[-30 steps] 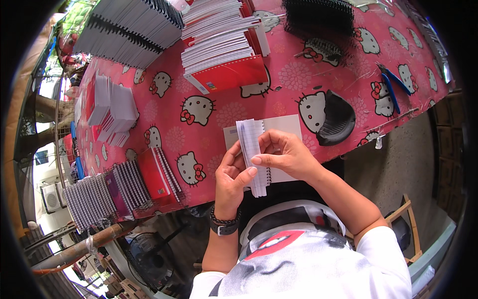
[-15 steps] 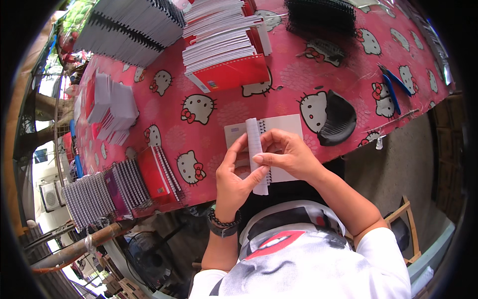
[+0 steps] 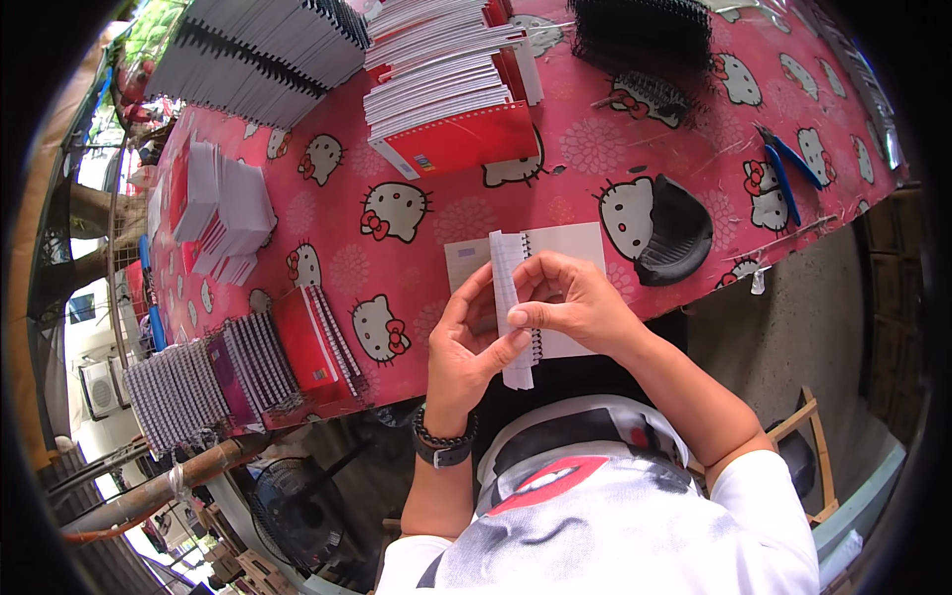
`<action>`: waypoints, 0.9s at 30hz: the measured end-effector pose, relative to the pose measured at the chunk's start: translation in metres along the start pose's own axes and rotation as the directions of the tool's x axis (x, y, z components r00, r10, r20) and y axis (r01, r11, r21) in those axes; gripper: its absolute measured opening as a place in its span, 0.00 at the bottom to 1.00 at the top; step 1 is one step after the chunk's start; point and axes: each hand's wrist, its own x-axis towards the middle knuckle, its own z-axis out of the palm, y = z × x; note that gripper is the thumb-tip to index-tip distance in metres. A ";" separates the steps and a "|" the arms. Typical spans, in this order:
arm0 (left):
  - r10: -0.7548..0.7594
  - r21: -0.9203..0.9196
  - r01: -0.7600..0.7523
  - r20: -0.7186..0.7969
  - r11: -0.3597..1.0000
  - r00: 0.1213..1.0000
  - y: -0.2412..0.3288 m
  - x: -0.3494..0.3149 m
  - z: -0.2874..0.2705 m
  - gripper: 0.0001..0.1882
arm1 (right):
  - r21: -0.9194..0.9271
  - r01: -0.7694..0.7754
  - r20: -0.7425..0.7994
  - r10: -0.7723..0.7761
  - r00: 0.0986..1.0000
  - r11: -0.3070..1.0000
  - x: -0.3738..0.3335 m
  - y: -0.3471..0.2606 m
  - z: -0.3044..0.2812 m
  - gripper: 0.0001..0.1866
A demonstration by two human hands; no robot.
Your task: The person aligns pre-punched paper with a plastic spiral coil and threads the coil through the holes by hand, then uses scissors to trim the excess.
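A small spiral notebook (image 3: 572, 260) lies open in front of me at the table's near edge. Its black wire coil runs down the middle, and a bundle of lined pages stands up beside the coil. My left hand (image 3: 464, 342) is curled round the left side of that bundle, thumb pressed on its lower part. From the right, my right hand (image 3: 580, 305) bends over the coil with its thumb against the same pages. The right fingertips are partly hidden behind the pages. A pale flap with a small printed label shows behind my left fingers.
Red-covered page stacks (image 3: 451, 139) stand at the back, near grey coil-bound stacks (image 3: 253, 64). Black coils (image 3: 640, 35) lie far right. A black curved object (image 3: 674, 233) and blue-handled cutters (image 3: 783, 174) are to the right. Finished-looking spiral notebooks (image 3: 178, 392) line the left edge.
Both hands keep nearly the same place on the notebook. The standing pages have shifted very slightly, and the right hand has moved a touch to the right.
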 end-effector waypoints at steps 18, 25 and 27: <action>-0.026 -0.066 0.025 -0.007 0.998 1.000 -0.003 -0.001 -0.003 0.37 | -0.021 -0.001 -0.001 0.001 1.000 1.000 0.000 -0.002 0.000 0.21; -0.039 -0.085 0.037 -0.016 0.996 0.999 -0.004 -0.002 -0.004 0.37 | 0.003 -0.003 0.003 0.003 1.000 1.000 0.001 0.000 0.000 0.21; -0.054 -0.094 0.052 -0.014 0.994 0.998 -0.002 -0.002 -0.005 0.37 | -0.014 0.001 0.000 -0.001 1.000 1.000 0.001 -0.001 0.000 0.21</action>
